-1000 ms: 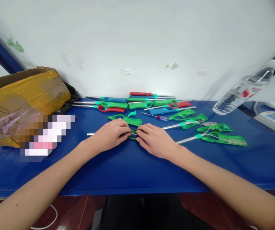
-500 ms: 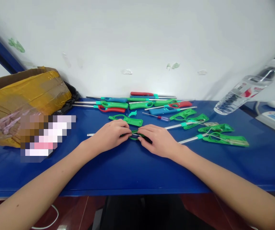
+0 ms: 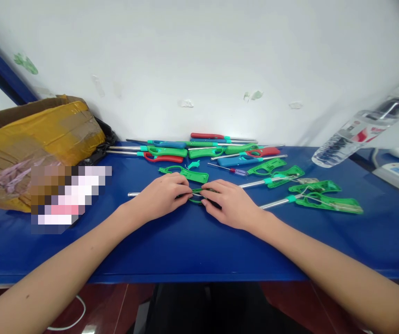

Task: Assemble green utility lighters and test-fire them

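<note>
Between my hands lies a long-nosed lighter with a green body [image 3: 196, 191], its metal tube [image 3: 133, 195] sticking out to the left from under my fingers. My left hand [image 3: 166, 195] is closed, fingers pinched on the front part of the lighter. My right hand [image 3: 229, 202] is closed around the handle end, its fingertips almost meeting the left ones. A thin pale wire seems to run between the fingertips; most of the lighter's inside is hidden. Just beyond my left hand is a loose green handle shell [image 3: 196, 176], with a small turquoise piece [image 3: 194, 164] behind it.
Assembled red, blue and green lighters [image 3: 168, 151] lie along the wall. A screwdriver [image 3: 237, 171] rests behind my right hand. Opened green lighters [image 3: 331, 202] with wires spread to the right. A taped carton [image 3: 39, 134] stands left, a water bottle [image 3: 356, 132] right.
Both hands keep nearly the same grip on the lighter. The whole view has shifted very slightly; nothing on the table has visibly moved.
</note>
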Demonstrator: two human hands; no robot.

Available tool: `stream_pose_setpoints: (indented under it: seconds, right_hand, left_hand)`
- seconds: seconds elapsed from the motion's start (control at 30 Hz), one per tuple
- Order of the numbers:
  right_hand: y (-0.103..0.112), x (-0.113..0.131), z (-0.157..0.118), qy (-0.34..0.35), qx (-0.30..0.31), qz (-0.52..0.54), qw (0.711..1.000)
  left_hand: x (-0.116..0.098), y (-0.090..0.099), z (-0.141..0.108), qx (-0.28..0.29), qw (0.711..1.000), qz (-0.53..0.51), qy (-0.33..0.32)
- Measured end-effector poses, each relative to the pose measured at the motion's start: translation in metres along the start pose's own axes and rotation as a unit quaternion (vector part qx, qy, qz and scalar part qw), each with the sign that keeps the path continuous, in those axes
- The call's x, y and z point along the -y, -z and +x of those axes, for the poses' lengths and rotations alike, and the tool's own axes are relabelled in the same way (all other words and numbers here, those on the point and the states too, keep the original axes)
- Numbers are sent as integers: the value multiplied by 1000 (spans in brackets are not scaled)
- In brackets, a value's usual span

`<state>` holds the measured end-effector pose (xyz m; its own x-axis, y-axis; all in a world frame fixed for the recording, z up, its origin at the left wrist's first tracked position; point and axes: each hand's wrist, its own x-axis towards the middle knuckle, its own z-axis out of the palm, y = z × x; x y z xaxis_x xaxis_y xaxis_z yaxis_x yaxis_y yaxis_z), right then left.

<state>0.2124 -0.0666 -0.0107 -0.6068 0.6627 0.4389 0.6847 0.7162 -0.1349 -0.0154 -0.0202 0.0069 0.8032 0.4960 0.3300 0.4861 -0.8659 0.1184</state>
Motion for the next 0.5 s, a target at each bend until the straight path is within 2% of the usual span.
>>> stream_pose_setpoints:
  seconds: [0.5]
  right_hand:
    - [1, 5, 2, -11, 41, -22, 999]
  left_hand:
    - [-1, -3, -1, 16, 1000, 14, -22]
